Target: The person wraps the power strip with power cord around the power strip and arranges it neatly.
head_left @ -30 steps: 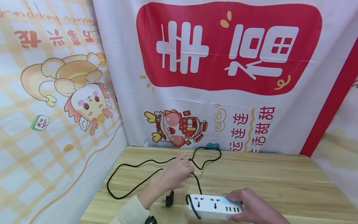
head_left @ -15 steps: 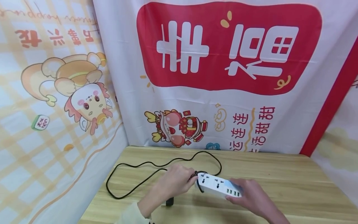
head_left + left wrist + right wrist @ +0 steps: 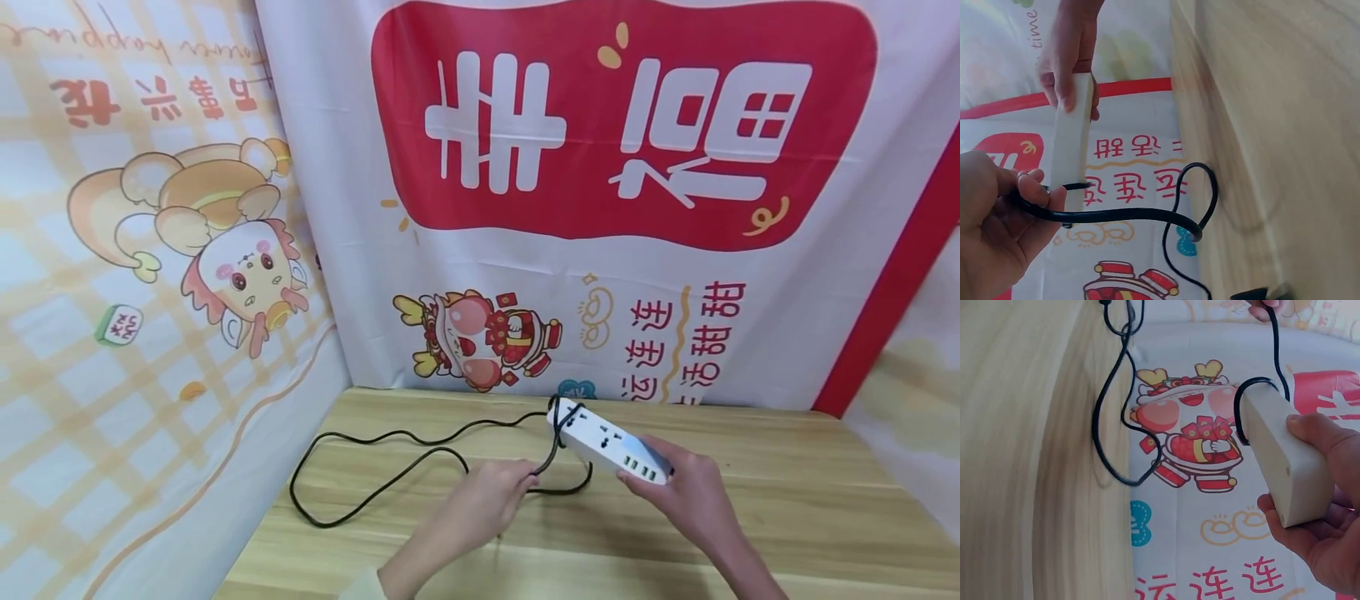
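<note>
My right hand (image 3: 693, 483) grips the USB-port end of a white power strip (image 3: 600, 435), held tilted above the table with its sockets upward in the head view. The strip's far end has its black cord (image 3: 1116, 215) looped around it. My left hand (image 3: 491, 500) pinches that cord between thumb and fingers, a short way from the strip. In the right wrist view, the strip's plain underside (image 3: 1275, 450) faces the camera, with the thumb along one side and fingers beneath. The plug is hidden behind the left arm in the head view.
The rest of the cord (image 3: 322, 526) lies in a long loop on the wooden table (image 3: 750, 533). A white printed cloth (image 3: 352, 250) hangs along the table's back edge, and a checked cloth (image 3: 45, 417) covers the left side.
The right hand has lifted the power strip from near the front edge toward the back, tilting it. The left hand has drawn back toward the front with the cord pinched.
</note>
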A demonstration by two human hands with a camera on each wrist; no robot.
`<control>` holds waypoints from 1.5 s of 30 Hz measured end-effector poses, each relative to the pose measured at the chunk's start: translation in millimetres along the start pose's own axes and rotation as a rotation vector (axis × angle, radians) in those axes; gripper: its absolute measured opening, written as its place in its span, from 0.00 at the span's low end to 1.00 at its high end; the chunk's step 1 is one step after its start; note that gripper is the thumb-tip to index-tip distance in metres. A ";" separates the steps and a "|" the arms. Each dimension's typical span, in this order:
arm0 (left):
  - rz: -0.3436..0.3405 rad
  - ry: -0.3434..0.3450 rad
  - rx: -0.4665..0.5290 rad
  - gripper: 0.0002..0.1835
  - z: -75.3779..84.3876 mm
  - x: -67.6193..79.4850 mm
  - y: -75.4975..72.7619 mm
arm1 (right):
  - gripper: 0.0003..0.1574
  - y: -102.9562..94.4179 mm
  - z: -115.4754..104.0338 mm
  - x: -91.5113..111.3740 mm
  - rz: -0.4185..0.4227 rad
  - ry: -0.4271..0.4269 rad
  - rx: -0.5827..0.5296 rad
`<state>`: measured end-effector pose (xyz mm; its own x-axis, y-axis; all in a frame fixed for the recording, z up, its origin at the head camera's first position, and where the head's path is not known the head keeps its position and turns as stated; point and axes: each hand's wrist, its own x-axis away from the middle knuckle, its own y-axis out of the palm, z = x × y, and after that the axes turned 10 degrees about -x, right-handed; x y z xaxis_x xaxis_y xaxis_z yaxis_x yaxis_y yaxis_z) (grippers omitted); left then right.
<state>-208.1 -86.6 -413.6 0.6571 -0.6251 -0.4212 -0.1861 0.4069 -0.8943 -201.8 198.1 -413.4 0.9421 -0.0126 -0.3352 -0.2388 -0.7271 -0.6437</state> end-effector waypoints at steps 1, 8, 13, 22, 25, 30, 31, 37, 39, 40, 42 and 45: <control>-0.002 -0.015 0.040 0.11 0.1 1.0 2.5 | 0.40 0.5 -0.4 -1.0 0.012 0.002 -0.016; 0.036 -0.047 0.299 0.12 0.1 6.9 26.6 | 0.44 3.8 -0.6 -9.4 -0.038 0.141 -0.172; 0.011 -0.099 0.455 0.13 -2.1 9.7 36.7 | 0.44 7.9 2.9 -9.5 -0.102 0.305 -0.344; -0.029 -0.103 0.603 0.14 -11.5 8.3 50.0 | 0.33 7.1 -1.2 -2.2 -0.184 0.422 -0.626; -0.041 -0.046 0.623 0.15 -15.9 6.7 51.2 | 0.27 5.0 -2.5 1.9 -0.204 0.400 -0.736; -0.085 0.001 0.673 0.17 -18.6 3.6 51.0 | 0.13 0.6 -0.1 4.9 -0.266 0.340 -0.919; -0.095 -0.001 0.683 0.17 -18.6 3.3 51.0 | 0.13 -0.9 0.5 5.2 -0.282 0.326 -0.947; -0.157 -0.020 0.794 0.18 -18.9 6.1 54.8 | 0.22 -11.2 2.2 8.2 -0.361 0.239 -1.106; -0.172 -0.025 0.816 0.18 -19.2 8.3 57.5 | 0.23 -15.0 1.5 9.3 -0.372 0.221 -1.139; -0.177 -0.030 0.817 0.18 -19.6 9.5 58.8 | 0.24 -16.7 1.0 9.9 -0.376 0.209 -1.149; -0.175 -0.036 0.796 0.17 -20.4 10.7 60.3 | 0.23 -19.9 0.2 10.2 -0.388 0.214 -1.158; -0.155 -0.033 0.718 0.17 -23.4 8.8 60.9 | 0.26 -22.0 0.5 11.0 -0.419 0.180 -1.173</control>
<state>-230.7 -82.9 -475.4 0.6610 -0.6949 -0.2831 0.4273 0.6588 -0.6192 -186.3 214.3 -403.3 0.9354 0.3405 -0.0956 0.3517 -0.8680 0.3504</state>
